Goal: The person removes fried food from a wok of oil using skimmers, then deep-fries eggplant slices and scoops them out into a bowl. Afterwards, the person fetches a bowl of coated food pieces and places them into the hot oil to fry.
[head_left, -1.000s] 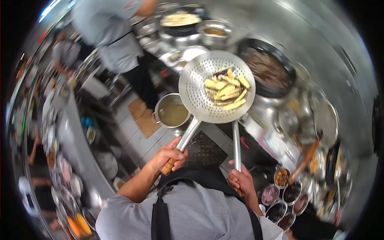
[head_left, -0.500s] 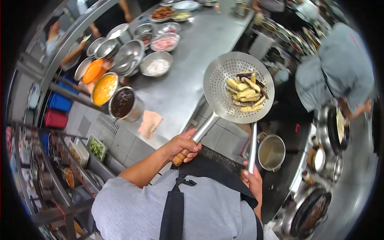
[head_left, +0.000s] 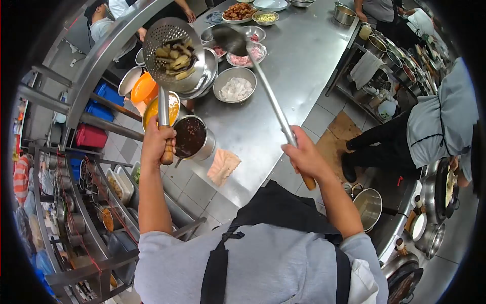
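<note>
My left hand [head_left: 158, 144] is wrapped round the wooden grip of a perforated metal strainer [head_left: 153, 73]. Strips that look like fried eggplant [head_left: 178, 62] lie in its bowl, which is raised at the left over the metal bowls. In my right hand [head_left: 306, 156] is the long handle of a wok ladle [head_left: 230, 41], wooden at its end. The ladle's dark, blurred head is over the counter, to the right of the strainer. Below and right of the left hand stands a metal pot of dark sauce [head_left: 190, 136]; a pot of orange liquid [head_left: 172, 109] is partly behind the strainer handle.
The steel counter [head_left: 288, 66] bears a bowl of white food [head_left: 235, 90], a bowl of pink food [head_left: 247, 54], a plate of brown fried food [head_left: 239, 12] and a folded cloth [head_left: 223, 166]. A co-worker [head_left: 438, 121] stands right by the woks. Shelving [head_left: 91, 223] is at left.
My left hand has swung the strainer with the strips leftward, from beside the counter to above the bowls. My right hand has come up and forward, bringing the ladle over the counter.
</note>
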